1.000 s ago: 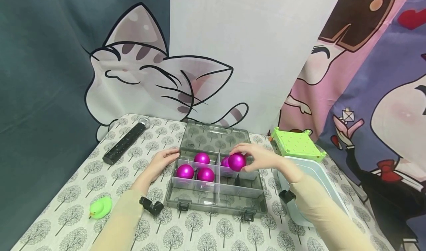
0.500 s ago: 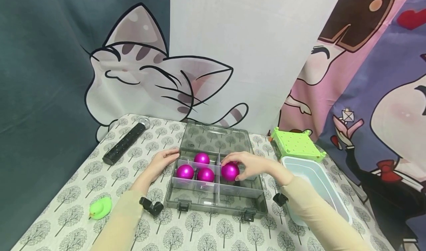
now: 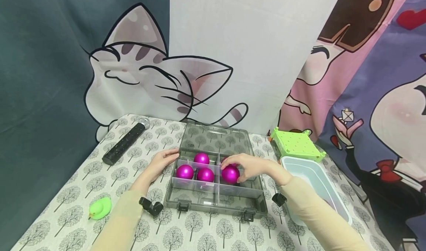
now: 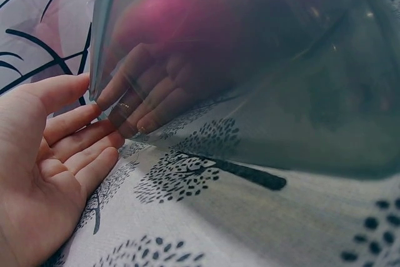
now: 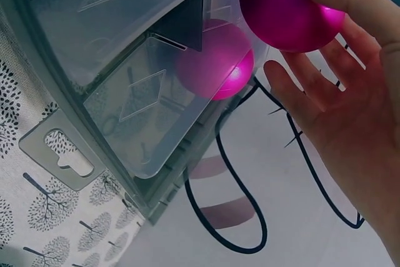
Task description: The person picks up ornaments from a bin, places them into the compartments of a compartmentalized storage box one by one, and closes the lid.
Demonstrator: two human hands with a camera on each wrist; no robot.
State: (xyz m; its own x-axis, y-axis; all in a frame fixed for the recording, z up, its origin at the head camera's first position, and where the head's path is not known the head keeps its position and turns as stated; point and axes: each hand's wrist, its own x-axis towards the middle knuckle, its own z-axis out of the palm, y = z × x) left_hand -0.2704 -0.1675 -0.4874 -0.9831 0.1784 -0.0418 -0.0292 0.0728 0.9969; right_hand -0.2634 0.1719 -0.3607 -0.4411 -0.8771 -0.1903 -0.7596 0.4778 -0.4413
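My right hand [image 3: 247, 166] holds a shiny magenta ball [image 3: 230, 174] between thumb and fingers, over the middle right part of a clear grey divided box [image 3: 199, 199]. Behind it, another magenta ball [image 5: 215, 60] sits in a back compartment, partly covered by the hand in the head view. On the box's left side are a magenta ball [image 3: 201, 159] at the back and two in the middle row, a left ball [image 3: 185, 172] and a right ball [image 3: 205, 175]. My left hand [image 3: 163, 163] touches the box's left side, its fingers loosely extended against the wall [image 4: 250, 110].
The box lid [image 3: 216, 138] lies open at the back. A black microphone [image 3: 124, 143] and a green toy duck [image 3: 100, 208] lie to the left. On the right stand a pale blue basin [image 3: 316, 177] and a green toy bed-like stand [image 3: 297, 144].
My right hand has brought its ball left and lower, toward the middle right compartment, uncovering part of the ball behind. My left hand has stayed at the box's side.
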